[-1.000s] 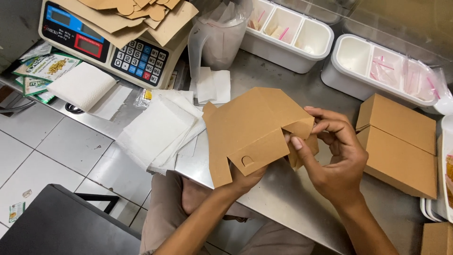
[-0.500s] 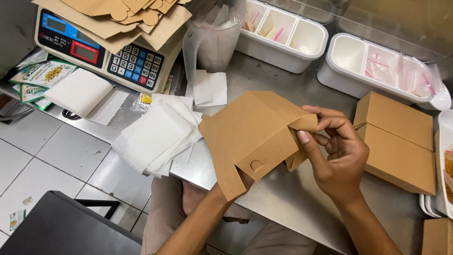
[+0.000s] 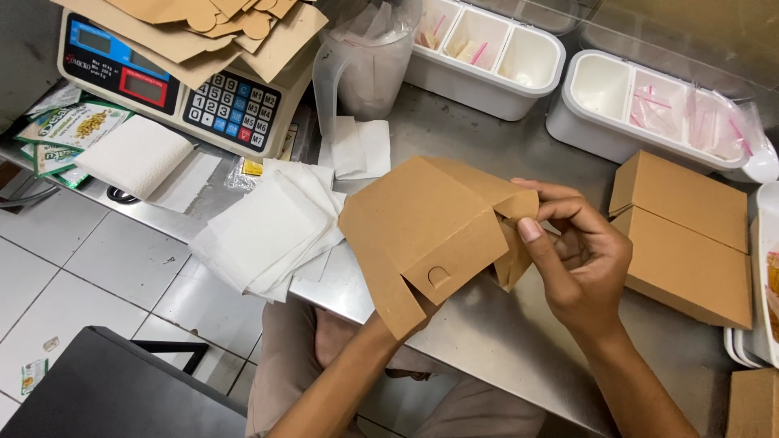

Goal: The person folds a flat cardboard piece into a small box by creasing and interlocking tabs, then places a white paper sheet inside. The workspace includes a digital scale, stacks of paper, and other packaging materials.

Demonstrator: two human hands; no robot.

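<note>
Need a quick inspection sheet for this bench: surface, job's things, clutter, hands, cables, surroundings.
Surface: steel counter, mostly covered.
Job's things: brown cardboard box, part-folded, flaps open, held above the counter edge.
Clutter: white paper sheets; weighing scale under flat cardboard blanks; two folded boxes; two white divided containers; clear jug; green sachets.
Hands: right hand pinches a side flap; left hand is mostly hidden beneath the box.
Cables: nothing seen.
Surroundings: tiled floor; black seat.
</note>
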